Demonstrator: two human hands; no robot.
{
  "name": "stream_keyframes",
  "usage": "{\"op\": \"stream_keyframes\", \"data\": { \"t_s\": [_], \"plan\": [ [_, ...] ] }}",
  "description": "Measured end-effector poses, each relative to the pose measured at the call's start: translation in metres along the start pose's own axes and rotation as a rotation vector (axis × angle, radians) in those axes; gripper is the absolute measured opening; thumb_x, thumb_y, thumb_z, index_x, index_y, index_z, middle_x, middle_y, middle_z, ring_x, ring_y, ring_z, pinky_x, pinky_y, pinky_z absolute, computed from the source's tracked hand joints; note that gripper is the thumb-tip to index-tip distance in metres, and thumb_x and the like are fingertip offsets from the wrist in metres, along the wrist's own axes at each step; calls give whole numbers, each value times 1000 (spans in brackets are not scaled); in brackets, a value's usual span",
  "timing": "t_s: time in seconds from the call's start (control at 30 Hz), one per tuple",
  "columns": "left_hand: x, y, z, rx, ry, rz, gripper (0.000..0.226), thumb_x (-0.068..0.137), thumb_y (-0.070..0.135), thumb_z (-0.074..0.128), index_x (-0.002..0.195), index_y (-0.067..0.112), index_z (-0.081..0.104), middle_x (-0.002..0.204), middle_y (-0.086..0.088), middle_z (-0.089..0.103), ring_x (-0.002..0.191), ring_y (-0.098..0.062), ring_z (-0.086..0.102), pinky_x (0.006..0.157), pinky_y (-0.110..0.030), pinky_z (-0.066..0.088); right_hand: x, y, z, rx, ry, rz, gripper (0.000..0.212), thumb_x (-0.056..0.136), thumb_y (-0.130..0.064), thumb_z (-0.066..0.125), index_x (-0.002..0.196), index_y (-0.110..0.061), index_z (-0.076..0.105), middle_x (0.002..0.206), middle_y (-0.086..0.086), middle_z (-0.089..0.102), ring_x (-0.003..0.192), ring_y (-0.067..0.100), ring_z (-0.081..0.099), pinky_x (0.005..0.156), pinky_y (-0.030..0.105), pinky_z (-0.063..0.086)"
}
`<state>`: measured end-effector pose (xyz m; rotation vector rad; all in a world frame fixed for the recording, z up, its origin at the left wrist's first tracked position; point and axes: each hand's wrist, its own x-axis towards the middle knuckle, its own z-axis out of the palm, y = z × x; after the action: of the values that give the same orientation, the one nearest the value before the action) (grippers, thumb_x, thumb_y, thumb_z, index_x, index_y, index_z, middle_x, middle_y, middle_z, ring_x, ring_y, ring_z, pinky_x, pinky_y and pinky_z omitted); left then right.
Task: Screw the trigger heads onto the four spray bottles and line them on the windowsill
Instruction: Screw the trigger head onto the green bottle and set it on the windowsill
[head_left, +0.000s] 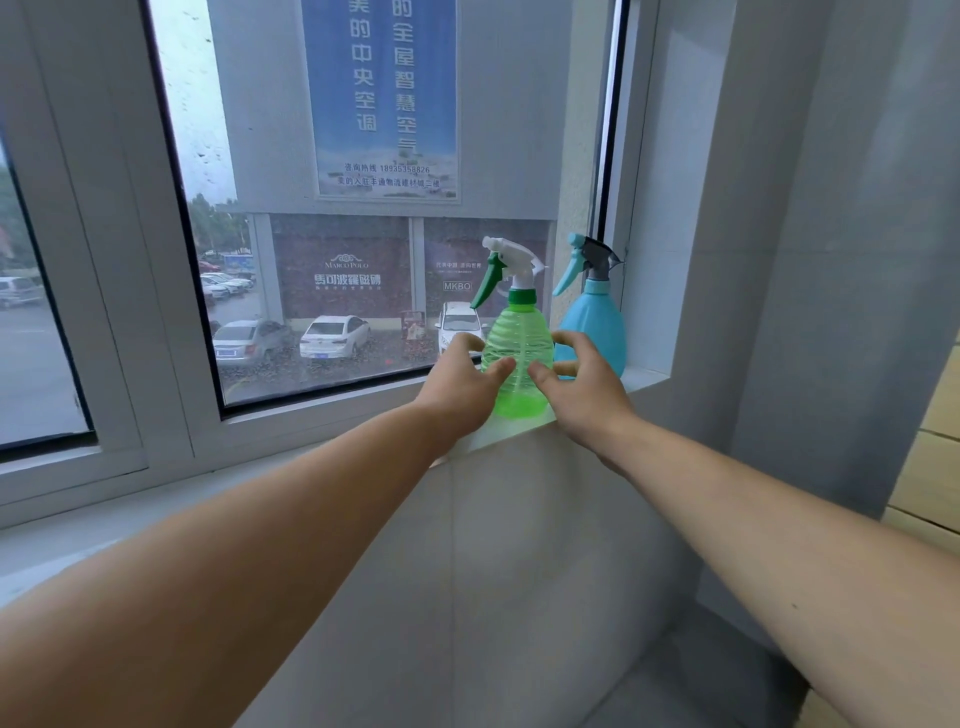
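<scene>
Standing at the windowsill's (644, 376) right end, green bottle (517, 358) and blue bottle (595, 322); left hand (460, 387) and right hand (584, 384) flank the green, grips wide.

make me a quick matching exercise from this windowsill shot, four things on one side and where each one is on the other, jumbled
Things:
1. translucent green ribbed spray bottle
2. opaque light blue spray bottle
3. left hand
4. right hand

Places:
A. in the corner by the window frame
B. on the green bottle's left side
C. between the two hands
D. in front of the blue bottle's base

Pairs: 1-C, 2-A, 3-B, 4-D
</scene>
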<state>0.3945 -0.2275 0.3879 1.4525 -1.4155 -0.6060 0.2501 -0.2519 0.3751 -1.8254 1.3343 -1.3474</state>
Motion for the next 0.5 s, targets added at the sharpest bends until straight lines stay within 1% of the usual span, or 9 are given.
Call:
{"op": "stream_keyframes", "data": {
  "t_s": [0.03,0.1,0.17,0.27,0.37,0.43,0.5],
  "plan": [
    [-1,1,0,18,-1,-1,43,98,37,62,134,16,50,113,-8,68,84,-22,65,67,-30,50,-1,-1,0,-7,6,-3,41,91,-34,64,129,-29,48,100,-6,59,105,22,63,94,41,52],
    [0,1,1,34,-2,-4,46,99,37,61,139,17,51,120,-11,69,101,-30,69,82,-37,55,-2,-2,1,-21,20,-13,42,91,-32,64,130,-28,48,90,-15,53,104,21,62,93,39,52],
    [1,1,1,46,-12,-6,48,98,37,60,141,18,51,125,-13,69,109,-33,69,90,-42,55,-3,-2,1,-30,30,-17,43,91,-32,65,130,-28,47,89,-16,51,103,20,60,93,40,51],
    [3,1,1,63,-18,-5,50,98,38,60,144,18,51,129,-12,68,113,-32,68,96,-44,56,-4,-3,2,-42,30,-16,46,90,-32,65,132,-28,46,96,-9,51,103,19,58,95,40,50],
    [2,1,3,52,-5,-2,56,98,38,60,149,19,46,137,-12,64,118,-32,66,102,-47,53,-6,-2,2,-45,26,-20,50,89,-32,66,134,-29,45,98,-9,53,108,21,58,96,42,50],
    [-1,3,4,41,11,-7,64,99,38,61,154,18,37,144,-13,58,122,-32,63,104,-45,51,-7,-1,2,-50,24,-21,55,89,-32,67,138,-29,42,106,-5,51,112,22,58,98,41,48],
    [-4,5,3,52,29,-25,66,99,39,59,154,12,33,148,-14,53,127,-32,58,101,-38,48,-9,1,1,-46,25,-16,60,89,-34,66,142,-30,38,113,-3,49,117,22,57,101,42,47]
  ]
}}
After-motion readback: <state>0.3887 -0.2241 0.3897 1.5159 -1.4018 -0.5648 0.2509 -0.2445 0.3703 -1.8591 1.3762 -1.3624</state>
